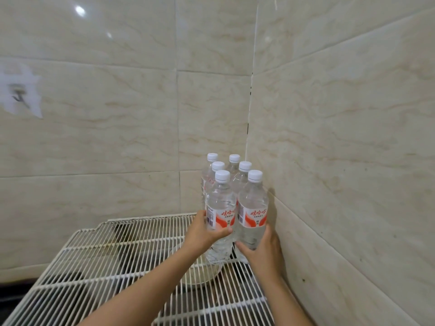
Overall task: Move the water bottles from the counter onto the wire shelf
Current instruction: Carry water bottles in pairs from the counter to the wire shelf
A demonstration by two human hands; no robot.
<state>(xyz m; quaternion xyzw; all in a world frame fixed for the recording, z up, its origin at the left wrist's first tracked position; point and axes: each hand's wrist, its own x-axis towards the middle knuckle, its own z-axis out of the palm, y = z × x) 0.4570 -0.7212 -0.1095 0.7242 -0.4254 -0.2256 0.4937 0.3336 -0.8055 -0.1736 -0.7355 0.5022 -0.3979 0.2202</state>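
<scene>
Several clear water bottles with white caps and red-and-white labels stand in two rows in the far right corner of the white wire shelf (113,252). My left hand (204,234) wraps the front left bottle (221,208) just below its label. My right hand (263,250) grips the lower part of the front right bottle (253,208). Both front bottles are upright, their bases at the shelf wires. The rear bottles (233,165) are mostly hidden behind them.
Beige marble-look tiled walls (329,137) meet in a corner right behind the bottles. A pale bowl (202,276) sits under the shelf below my left wrist. A metal hook (17,95) is stuck on the left wall. The counter edge (14,288) shows dark at lower left.
</scene>
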